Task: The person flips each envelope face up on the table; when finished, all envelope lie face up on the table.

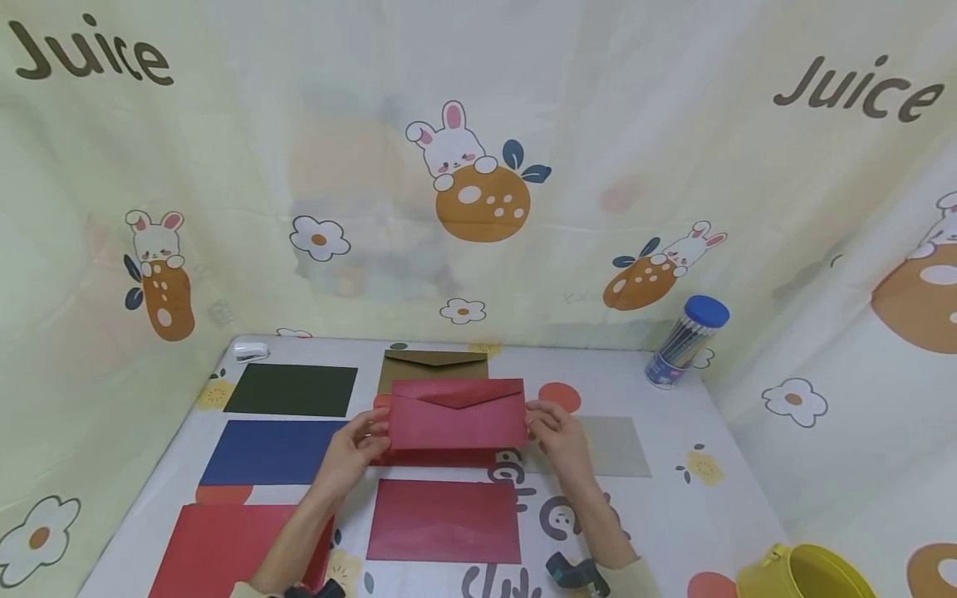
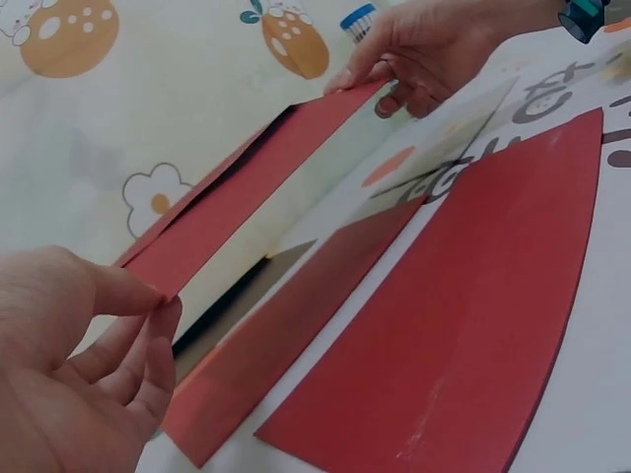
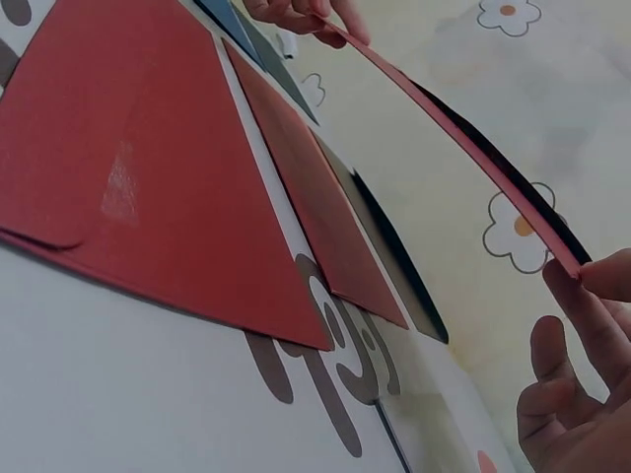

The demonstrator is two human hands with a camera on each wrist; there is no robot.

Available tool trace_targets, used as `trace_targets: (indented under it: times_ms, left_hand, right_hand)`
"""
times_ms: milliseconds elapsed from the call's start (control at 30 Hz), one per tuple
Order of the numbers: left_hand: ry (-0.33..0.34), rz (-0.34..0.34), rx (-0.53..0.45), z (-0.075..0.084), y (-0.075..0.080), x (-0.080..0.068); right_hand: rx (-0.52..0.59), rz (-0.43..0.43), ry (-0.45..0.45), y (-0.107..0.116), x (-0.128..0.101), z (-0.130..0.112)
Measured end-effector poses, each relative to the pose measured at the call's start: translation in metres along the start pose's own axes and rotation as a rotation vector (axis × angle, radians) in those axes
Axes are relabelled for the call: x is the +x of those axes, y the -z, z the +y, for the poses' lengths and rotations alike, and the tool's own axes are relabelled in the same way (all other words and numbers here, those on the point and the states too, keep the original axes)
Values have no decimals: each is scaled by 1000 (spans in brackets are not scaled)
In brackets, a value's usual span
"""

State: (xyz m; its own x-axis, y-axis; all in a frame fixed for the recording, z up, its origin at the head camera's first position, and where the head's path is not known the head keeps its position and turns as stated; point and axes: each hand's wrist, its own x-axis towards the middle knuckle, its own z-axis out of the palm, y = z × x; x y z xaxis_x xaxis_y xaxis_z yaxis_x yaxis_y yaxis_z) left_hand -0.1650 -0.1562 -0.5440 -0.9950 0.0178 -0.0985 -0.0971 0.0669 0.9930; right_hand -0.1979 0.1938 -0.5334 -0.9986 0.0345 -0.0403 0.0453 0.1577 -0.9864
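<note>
Red paper, the envelope (image 1: pixel 458 414) hangs above the table (image 1: pixel 673 507), over another red envelope (image 1: pixel 444 521) and in front of a brown one (image 1: pixel 432 365). My left hand (image 1: pixel 357 453) pinches its left edge, my right hand (image 1: pixel 557 436) its right. I'd judge light, even fingertip pressure best, keeping it level so the flap stays uncreased.

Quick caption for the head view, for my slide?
Both hands, left hand and right hand, hold a red paper envelope above the printed tablecloth.
</note>
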Motion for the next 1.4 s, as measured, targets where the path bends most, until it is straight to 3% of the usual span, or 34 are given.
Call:
trace_targets:
  times_ms: [333,633,800,967,1233,1400]
  left_hand:
    - [-24,54,-10,-4,-19,6]
    - [-76,72,41,-2,-54,27]
    - [-47,27,81,5,-80,41]
    - [-5,-45,49,11,-111,61]
    - [42,-168,-122,17,-152,85]
    - [86,-201,-181,20,-168,95]
  right_hand:
    - [25,37,-12,5,2,4]
    - [-82,140,46,29,18,18]
    - [-172,205,54,52,35,21]
    - [-228,239,5,80,55,26]
    - [-292,289,-54,119,80,27]
    - [-351,298,-76,131,90,31]
